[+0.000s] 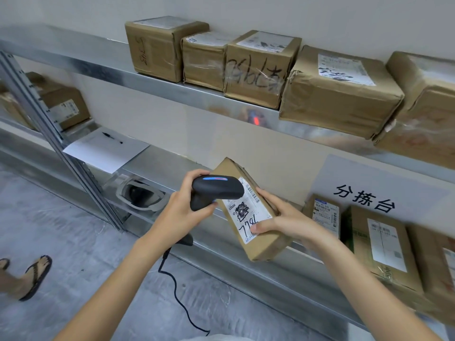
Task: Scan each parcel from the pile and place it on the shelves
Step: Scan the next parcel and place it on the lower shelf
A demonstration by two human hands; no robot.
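My right hand (286, 221) grips a small brown cardboard parcel (264, 244) by its lower right edge, thumb on its white label (243, 209), which carries a barcode and handwritten digits. My left hand (186, 209) grips a black corded barcode scanner (216, 188) by the handle. The scanner's head lies over the label's top left corner. I hold both in front of the lower metal shelf (160, 163). Several brown parcels (258, 67) stand in a row on the upper shelf (138, 77).
More parcels (384, 244) lie on the lower shelf at right, under a white sign with black characters (364, 195). A sheet of paper with a pen (105, 148) and a scanner cradle (140, 195) sit at left. Another person's sandalled foot (37, 274) stands on the grey floor.
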